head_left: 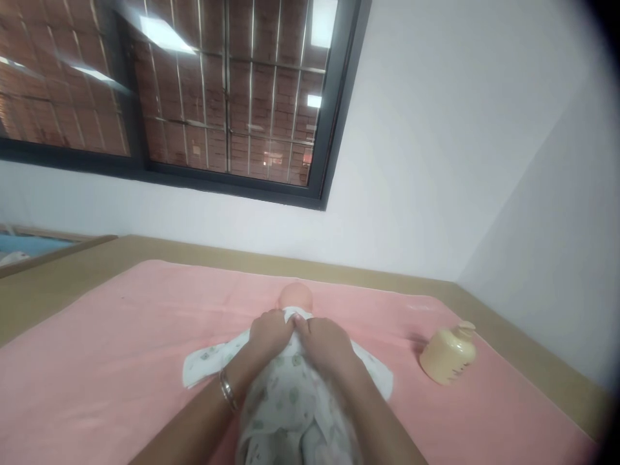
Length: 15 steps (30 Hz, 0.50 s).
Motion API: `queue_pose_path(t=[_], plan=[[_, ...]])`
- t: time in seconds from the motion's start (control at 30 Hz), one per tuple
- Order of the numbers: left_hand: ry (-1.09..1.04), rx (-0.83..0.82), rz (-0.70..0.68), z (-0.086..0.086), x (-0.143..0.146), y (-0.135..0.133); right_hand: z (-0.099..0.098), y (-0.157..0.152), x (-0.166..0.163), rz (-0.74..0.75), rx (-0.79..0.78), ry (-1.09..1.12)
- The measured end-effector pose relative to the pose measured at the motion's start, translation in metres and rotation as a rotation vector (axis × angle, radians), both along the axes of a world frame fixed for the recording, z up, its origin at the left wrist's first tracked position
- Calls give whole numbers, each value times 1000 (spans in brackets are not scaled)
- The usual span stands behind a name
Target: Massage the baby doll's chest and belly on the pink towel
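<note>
The left hand [271,332] and right hand [325,339] meet just below the collar, each apparently pinching the gown [293,391], presumably to control both front edges at once. The doll [296,296] lies centrally on the mat [121,342], head away from the person, sleeves spread, which likely gives both hands even access; the bottle [448,356] stands to the right, apart from the sleeve.

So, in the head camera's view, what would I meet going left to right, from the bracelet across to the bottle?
Silver bracelet → left hand → right hand → pale yellow pump bottle.
</note>
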State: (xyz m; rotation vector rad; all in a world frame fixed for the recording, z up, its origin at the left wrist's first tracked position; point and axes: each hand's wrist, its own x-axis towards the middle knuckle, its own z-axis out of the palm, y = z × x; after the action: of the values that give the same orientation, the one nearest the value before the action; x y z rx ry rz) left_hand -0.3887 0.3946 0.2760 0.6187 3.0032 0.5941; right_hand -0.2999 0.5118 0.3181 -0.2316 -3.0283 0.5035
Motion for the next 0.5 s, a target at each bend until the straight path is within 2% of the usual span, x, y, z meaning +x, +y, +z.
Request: queue_pose_path(t=[0.1,0.2,0.3,0.4,0.5], plan=[[97,-89,-35,3,7,1,-6,0,-5,1,16,5],[227,-201,-33,9,23,6,-22,8,-20,-4,12,-1],[252,-216,-33,13,33,9,-33,16,-31,-17,-11,-20],[254,-188,-21,9,28,8,-29,16,-27,13,-8,12],[146,-68,-23,4,11,3,-16,9,-14,103,90,33]])
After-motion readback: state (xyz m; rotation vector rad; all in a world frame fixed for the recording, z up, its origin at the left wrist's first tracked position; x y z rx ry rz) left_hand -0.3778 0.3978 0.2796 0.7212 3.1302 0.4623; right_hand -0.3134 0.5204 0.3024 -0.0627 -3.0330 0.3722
